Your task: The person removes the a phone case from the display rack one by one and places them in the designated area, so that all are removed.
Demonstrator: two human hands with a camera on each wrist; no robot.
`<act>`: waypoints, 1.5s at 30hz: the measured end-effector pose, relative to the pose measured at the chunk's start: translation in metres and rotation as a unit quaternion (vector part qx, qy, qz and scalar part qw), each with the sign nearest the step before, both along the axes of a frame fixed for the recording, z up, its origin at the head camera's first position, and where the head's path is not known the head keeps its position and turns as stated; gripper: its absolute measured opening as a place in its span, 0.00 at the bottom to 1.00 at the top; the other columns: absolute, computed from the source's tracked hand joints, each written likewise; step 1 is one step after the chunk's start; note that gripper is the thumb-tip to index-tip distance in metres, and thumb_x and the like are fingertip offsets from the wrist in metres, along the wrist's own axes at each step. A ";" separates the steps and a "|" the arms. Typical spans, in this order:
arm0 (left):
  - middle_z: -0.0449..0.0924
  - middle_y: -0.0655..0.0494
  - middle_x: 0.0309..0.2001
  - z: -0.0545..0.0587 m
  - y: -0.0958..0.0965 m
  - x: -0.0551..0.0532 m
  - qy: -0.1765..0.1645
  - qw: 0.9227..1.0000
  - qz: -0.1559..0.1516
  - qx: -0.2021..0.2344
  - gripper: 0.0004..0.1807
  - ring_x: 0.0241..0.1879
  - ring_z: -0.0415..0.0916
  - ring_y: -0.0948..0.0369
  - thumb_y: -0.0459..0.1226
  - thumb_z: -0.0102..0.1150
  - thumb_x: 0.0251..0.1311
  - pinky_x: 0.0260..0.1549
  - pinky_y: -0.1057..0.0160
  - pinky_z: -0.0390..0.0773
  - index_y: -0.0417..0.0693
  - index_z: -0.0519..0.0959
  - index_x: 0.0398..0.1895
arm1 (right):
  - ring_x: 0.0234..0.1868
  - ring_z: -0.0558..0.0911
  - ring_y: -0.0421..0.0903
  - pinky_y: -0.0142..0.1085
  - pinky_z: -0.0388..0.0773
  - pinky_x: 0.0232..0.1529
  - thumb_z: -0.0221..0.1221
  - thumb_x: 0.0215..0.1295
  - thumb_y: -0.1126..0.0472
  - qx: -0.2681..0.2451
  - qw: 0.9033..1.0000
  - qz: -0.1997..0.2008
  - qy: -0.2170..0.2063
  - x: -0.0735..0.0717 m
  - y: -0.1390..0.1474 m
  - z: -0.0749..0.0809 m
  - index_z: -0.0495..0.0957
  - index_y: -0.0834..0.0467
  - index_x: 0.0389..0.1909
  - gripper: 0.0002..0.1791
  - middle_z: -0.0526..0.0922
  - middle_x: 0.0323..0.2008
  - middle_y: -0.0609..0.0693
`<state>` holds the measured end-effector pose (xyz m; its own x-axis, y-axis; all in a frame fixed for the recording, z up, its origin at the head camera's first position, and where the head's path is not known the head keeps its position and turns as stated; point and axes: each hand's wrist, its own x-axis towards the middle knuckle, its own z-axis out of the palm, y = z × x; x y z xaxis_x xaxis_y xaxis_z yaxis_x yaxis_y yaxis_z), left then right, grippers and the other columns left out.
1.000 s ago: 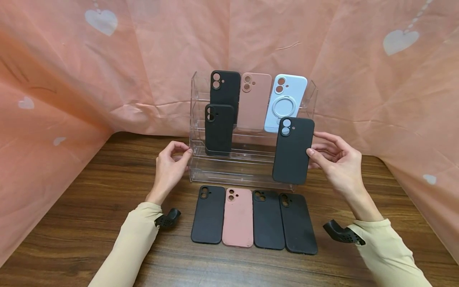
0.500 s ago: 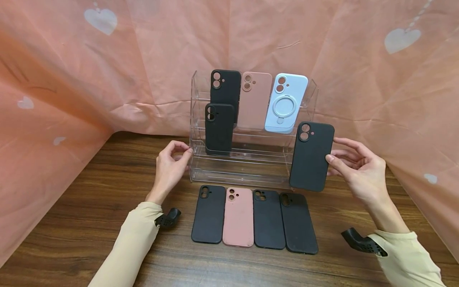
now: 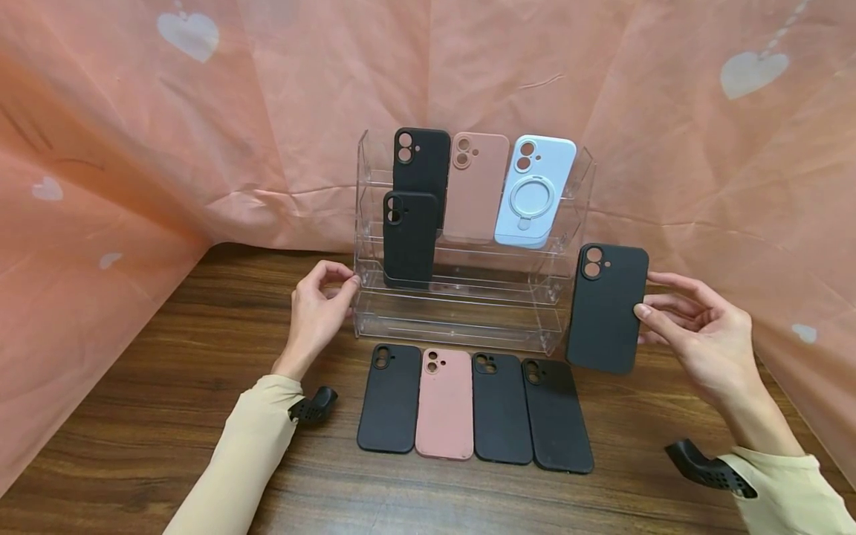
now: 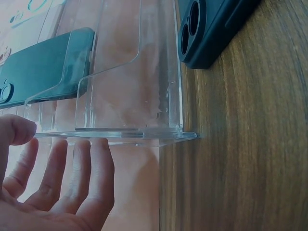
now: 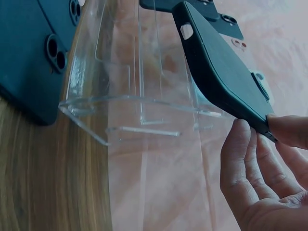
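Note:
My right hand (image 3: 702, 334) pinches a black phone case (image 3: 607, 312) by its right edge, thumb in front and fingers behind. The case hangs upright in the air beside the right end of a clear acrylic display stand (image 3: 461, 334). At the stand's left side, my left hand (image 3: 319, 301) holds the side panel between thumb and fingers, as the left wrist view also shows. On the stand's top tier are a black case (image 3: 424, 160), a pink case (image 3: 476, 189) and a white case with a ring (image 3: 533, 195). Another black case (image 3: 409, 241) stands lower left.
Before the stand, a row of cases lies flat on the wooden table (image 3: 321, 483): a black case (image 3: 389, 401), a pink case (image 3: 444, 409) and two further black cases, one in the middle (image 3: 501, 412) and one rightmost (image 3: 560, 420). Pink cloth (image 3: 301, 111) hangs behind and at both sides.
My right hand has carried the black phone case rightward and slightly down, from in front of the stand to beside its right end. The left hand stays at the stand's side.

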<state>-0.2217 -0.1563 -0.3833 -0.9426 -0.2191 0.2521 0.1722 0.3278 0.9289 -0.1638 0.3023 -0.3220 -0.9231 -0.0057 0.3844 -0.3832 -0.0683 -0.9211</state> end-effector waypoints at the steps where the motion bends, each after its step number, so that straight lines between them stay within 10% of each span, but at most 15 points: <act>1: 0.86 0.47 0.46 0.000 0.000 0.000 0.001 1.000 0.000 0.000 0.09 0.36 0.89 0.55 0.40 0.63 0.67 0.26 0.67 0.87 0.45 0.80 0.45 | 0.33 0.91 0.41 0.35 0.88 0.28 0.59 0.61 0.84 0.002 1.000 -0.001 -0.001 0.001 0.002 -0.001 0.75 0.67 0.62 0.27 0.92 0.37 0.49; 26: 0.85 0.48 0.46 0.001 0.001 -0.001 0.000 1.000 -0.001 -0.004 0.09 0.35 0.89 0.57 0.40 0.63 0.67 0.31 0.53 0.90 0.46 0.80 0.45 | 0.31 0.89 0.42 0.40 0.88 0.26 0.56 0.63 0.85 0.075 0.994 0.053 -0.056 0.008 0.050 -0.030 0.65 0.56 0.75 0.40 0.90 0.37 0.46; 45: 0.86 0.46 0.47 0.000 0.000 0.000 0.002 1.000 -0.003 0.003 0.09 0.40 0.89 0.47 0.39 0.63 0.67 0.28 0.62 0.89 0.45 0.80 0.45 | 0.32 0.88 0.45 0.48 0.88 0.27 0.54 0.68 0.81 0.230 0.957 0.140 -0.107 0.012 0.079 -0.047 0.55 0.49 0.80 0.44 0.86 0.39 0.45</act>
